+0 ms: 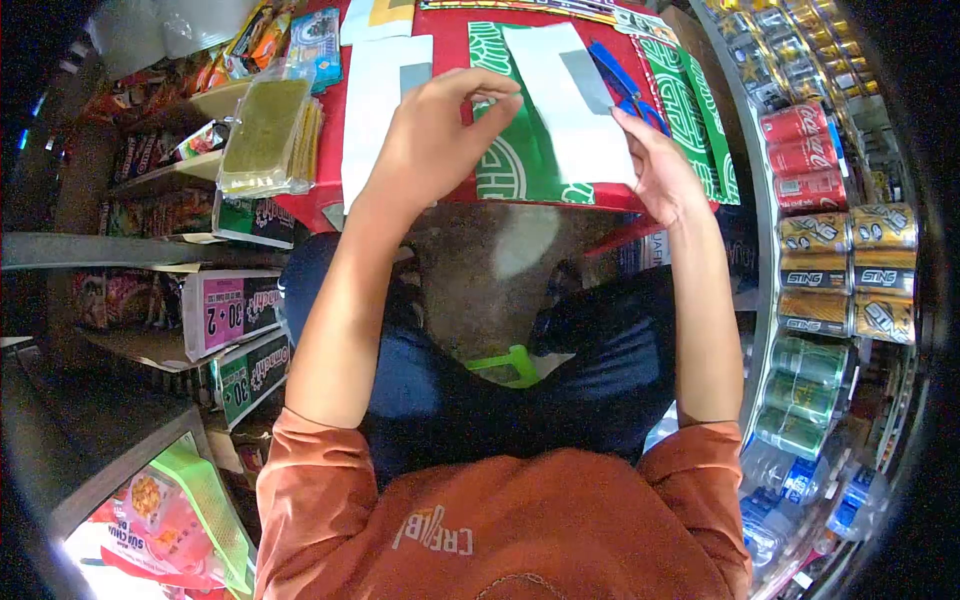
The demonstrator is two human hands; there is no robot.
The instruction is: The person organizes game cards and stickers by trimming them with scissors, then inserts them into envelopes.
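Note:
My right hand (662,170) grips the right edge of a white paper sheet (575,130) bearing a grey rectangle. That sheet lies over a green patterned paper (505,170) at the front of the red table. My left hand (435,130) is above the table, between the two white sheets. Its fingers are curled, with a gap between thumb and index finger and nothing visible in it. Partly beneath my left hand and forearm is another white sheet (375,110), also with a grey patch. Blue scissors (625,85) lie just beyond my right fingertips.
More green patterned paper (690,120) lies along the right side of the red table (455,20). A plastic-wrapped yellowish stack (265,135) sits at its left edge. Shelves of packaged food (235,310) stand left; drink cans (810,155) and bottles (785,490) line the right.

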